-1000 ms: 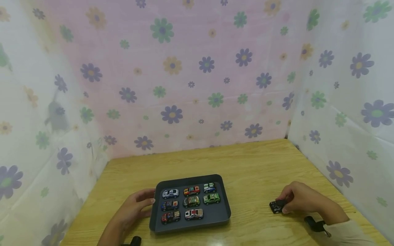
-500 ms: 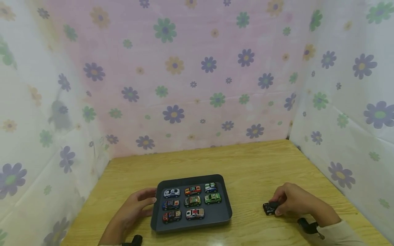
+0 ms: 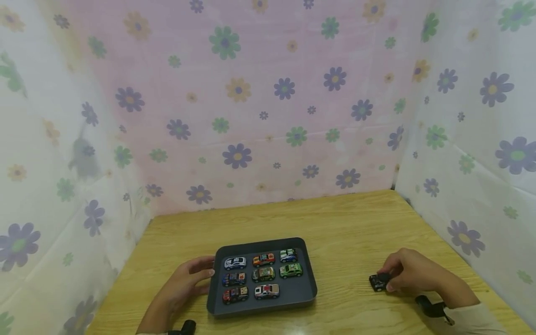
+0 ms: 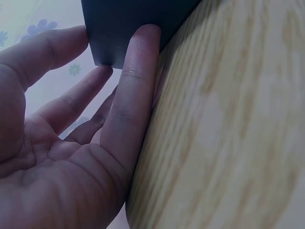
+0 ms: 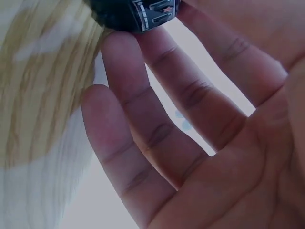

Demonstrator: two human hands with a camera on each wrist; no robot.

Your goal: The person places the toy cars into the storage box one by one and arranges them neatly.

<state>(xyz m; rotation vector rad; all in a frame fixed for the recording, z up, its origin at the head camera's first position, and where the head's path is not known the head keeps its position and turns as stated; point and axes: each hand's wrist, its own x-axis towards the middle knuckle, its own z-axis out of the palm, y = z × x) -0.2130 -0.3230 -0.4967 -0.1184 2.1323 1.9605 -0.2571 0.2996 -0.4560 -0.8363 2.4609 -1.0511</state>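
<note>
My right hand pinches a small black toy car at its rear, low over or on the table right of the tray. In the right wrist view the black toy car shows a red star marking, with fingertips against it. To the left, a dark grey tray holds several toy cars in rows, among them a green car and a white-and-red car. My left hand touches the tray's left wall with fairly straight fingers, as the left wrist view shows too.
The wooden table carries the tray near its front edge. Flower-printed cloth encloses the table at the back and both sides. A black wrist strap device sits under the right wrist.
My right hand slid the black toy car a little left, then back right. The left hand and the tray stay in place; the view shifts slightly.
</note>
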